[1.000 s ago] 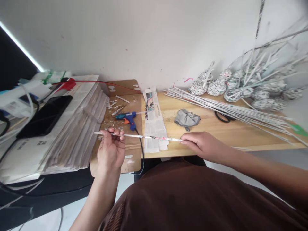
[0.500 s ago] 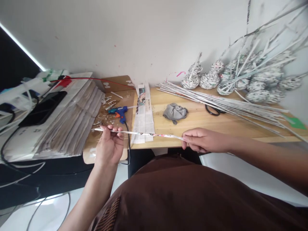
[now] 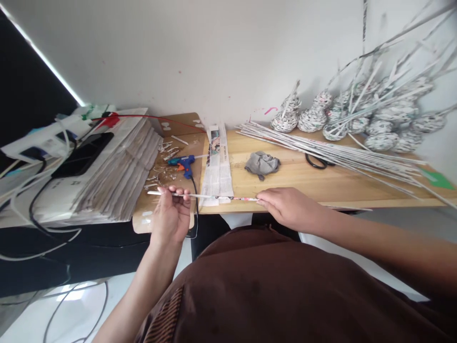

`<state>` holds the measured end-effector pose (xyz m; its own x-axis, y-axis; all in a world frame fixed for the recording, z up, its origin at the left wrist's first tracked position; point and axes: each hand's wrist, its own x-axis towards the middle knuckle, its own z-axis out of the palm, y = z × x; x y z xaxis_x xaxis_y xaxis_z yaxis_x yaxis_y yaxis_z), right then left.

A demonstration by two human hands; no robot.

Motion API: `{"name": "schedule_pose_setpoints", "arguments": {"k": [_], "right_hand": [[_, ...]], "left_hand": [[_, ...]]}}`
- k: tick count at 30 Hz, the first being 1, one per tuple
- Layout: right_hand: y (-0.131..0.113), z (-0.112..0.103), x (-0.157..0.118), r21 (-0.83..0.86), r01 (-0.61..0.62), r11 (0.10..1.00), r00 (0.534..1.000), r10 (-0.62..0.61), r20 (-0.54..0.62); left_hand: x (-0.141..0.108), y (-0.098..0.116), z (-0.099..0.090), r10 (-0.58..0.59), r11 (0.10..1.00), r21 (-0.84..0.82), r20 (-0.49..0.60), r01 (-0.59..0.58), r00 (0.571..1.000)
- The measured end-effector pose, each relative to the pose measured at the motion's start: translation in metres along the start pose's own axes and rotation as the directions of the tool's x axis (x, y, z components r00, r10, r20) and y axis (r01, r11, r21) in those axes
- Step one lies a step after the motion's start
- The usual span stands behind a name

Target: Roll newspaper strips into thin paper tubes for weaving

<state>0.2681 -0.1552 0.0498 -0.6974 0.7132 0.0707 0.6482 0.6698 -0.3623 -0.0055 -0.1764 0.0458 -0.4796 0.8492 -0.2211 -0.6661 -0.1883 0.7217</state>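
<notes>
A thin rolled paper tube (image 3: 205, 196) stretches level between my two hands above the table's front edge. My left hand (image 3: 173, 212) pinches it near its left end, palm turned up, with the tip poking out past the thumb. Knuckles up, my right hand (image 3: 285, 206) grips the tube further right; a thin white length shows beyond the right wrist, along the table edge. Newspaper strips (image 3: 218, 174) lie under and behind the tube. Left of them, a blue glue gun (image 3: 186, 164) rests on a scrap-strewn brown board (image 3: 146, 220).
A crumpled grey cloth (image 3: 262, 164) lies mid-table. Behind it a bundle of paper tubes (image 3: 321, 150) partly covers black-handled scissors (image 3: 316, 162). Several woven paper gourd shapes (image 3: 285, 116) stand by the wall. At left, a tall paper stack (image 3: 124, 164) carries a black phone (image 3: 84, 155) and cables.
My right hand has slid left along the tube, nearer my left hand, and more tube now shows beyond it. My left hand keeps its pinch. The camera view has shifted slightly.
</notes>
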Motion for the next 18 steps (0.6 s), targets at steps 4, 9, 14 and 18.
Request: {"name": "schedule_pose_setpoints", "arguments": {"k": [4,9,14,18], "right_hand": [[-0.002,0.005,0.007,0.097,-0.030,0.995,1.000,0.031,-0.002],[0.005,0.002,0.015,0.646,-0.382,0.661,0.863,0.006,0.504],[-0.006,0.000,0.017,0.495,-0.235,0.837,0.953,0.098,0.287],[-0.015,0.005,0.018,0.451,-0.178,0.875,0.966,0.069,0.249]], "left_hand": [[0.000,-0.005,-0.004,-0.039,0.999,-0.020,0.002,0.039,0.999],[0.001,-0.006,-0.008,-0.058,0.997,-0.036,0.074,0.061,0.996],[0.000,-0.011,-0.012,-0.053,0.998,-0.029,0.091,0.055,0.994],[-0.003,-0.008,-0.012,-0.048,0.998,-0.030,0.140,0.053,0.989]]}}
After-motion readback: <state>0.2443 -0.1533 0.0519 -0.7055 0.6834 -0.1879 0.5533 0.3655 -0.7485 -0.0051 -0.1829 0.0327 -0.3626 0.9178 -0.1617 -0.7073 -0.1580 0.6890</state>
